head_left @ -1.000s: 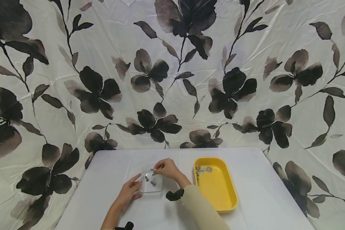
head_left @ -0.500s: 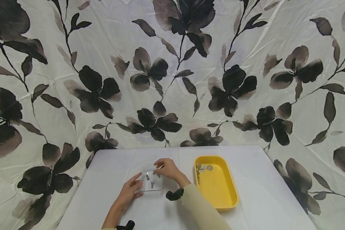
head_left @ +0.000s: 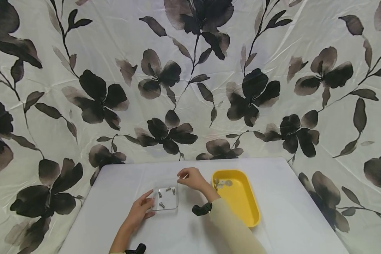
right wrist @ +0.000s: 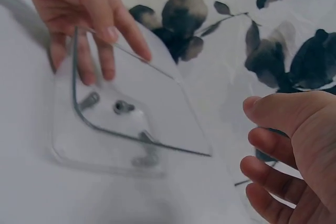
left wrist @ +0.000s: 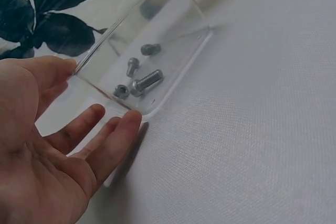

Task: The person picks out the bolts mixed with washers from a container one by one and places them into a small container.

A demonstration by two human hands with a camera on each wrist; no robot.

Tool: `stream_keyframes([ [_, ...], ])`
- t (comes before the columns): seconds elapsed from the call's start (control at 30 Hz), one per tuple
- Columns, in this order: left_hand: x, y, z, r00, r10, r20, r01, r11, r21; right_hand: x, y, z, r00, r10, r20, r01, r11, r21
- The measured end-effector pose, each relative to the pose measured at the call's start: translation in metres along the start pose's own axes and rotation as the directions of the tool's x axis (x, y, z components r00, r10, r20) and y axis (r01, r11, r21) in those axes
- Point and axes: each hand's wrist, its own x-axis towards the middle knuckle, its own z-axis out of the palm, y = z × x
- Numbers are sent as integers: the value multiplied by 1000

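Observation:
A clear square plastic box (head_left: 165, 209) stands on the white table with several metal socket-head bolts lying loose inside. One longer bolt (left wrist: 149, 81) shows its thread in the left wrist view. My left hand (head_left: 137, 211) rests against the near left side of the box, its fingers spread and touching the wall and corners. Beyond the box's far right corner, my right hand (head_left: 193, 179) hovers with loosely bent fingers and nothing between them. In the right wrist view, that hand's fingertips (right wrist: 253, 107) are apart from the box.
A yellow tray (head_left: 241, 211) stands to the right of the box, partly behind the right sleeve. Round discs (head_left: 228, 183) and small metal pieces lie at its far left end. A floral cloth (head_left: 209, 106) hangs behind the table.
The right hand held a bolt over the box, let it drop in, then drew back up and right. The bolts inside have shifted about. The left hand stays at the box.

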Motion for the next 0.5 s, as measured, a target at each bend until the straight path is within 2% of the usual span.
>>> stream_keyframes([
  [0.17,1,6,-1,999,34,6,-34,999,10,-6,4,-30,999,-19,-42,17,999,-27],
  [0.3,-2,13,-4,998,58,-19,-56,994,94,-15,17,-49,998,-3,-67,0,999,-38],
  [0.4,-5,21,-5,995,89,-52,-78,981,180,-23,29,-60,996,22,-87,-27,998,-54],
  [0.5,-8,33,-5,990,120,-68,-101,968,228,-32,40,-72,993,69,-99,-75,996,-56],
])
